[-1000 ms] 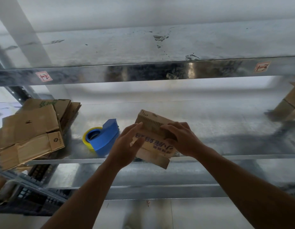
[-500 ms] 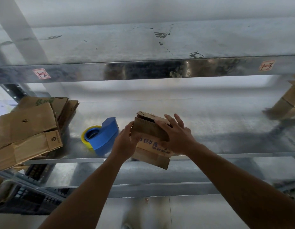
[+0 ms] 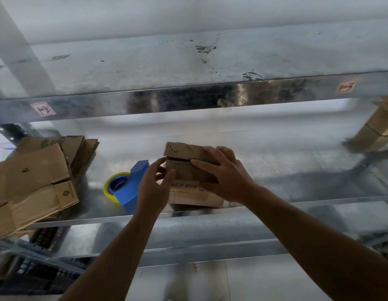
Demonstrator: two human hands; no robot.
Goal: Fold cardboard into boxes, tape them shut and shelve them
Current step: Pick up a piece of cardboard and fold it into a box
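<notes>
Box (image 3: 188, 170) sits in the centre of the frame, on the middle shelf (image 3: 297, 170) close to its front edge. Its top flaps are folded down, with a dark gap showing between them. The left hand (image 3: 152, 192) holds the box's left end, thumb up near the top corner and fingers curled against the side. The right hand (image 3: 223, 177) lies across the top flaps, fingers spread and fairly straight, pressing down, with the thumb pointing left along the seam.

Just left of the box, under the left wrist, lies a blue tape dispenser (image 3: 128, 187) with a yellow roll. Flat cardboard (image 3: 37, 177) is piled at the left edge of the frame. More boxes (image 3: 379, 127) stand at the right edge. Two red labels (image 3: 43, 108) are stuck on the beam above.
</notes>
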